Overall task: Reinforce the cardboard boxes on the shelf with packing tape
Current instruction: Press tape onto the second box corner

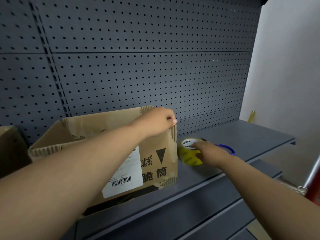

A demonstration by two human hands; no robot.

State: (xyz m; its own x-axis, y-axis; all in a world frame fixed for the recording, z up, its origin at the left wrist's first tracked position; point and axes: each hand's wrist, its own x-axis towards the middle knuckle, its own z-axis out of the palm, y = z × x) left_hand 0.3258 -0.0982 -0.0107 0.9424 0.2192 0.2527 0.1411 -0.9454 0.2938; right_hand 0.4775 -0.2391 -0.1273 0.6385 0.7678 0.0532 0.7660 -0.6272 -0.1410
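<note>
1 open box (156, 163), left hand (155, 121) pinching its corner | 1 second box (12, 148) | 1 tape roll (186, 157), right hand (209, 153) gripping it

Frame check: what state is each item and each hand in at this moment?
brown cardboard box: top open, standing on grey shelf.
yellow packing tape roll: on shelf beside box.
blue-handled scissors: lying on shelf, partly hidden.
left hand: pinches box's top corner.
right hand: grips tape roll.

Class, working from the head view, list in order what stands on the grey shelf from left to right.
A brown cardboard box cut off at the left edge → large open cardboard box with a white barcode label → yellow roll of packing tape → blue-handled scissors → small yellow object by the wall.
</note>
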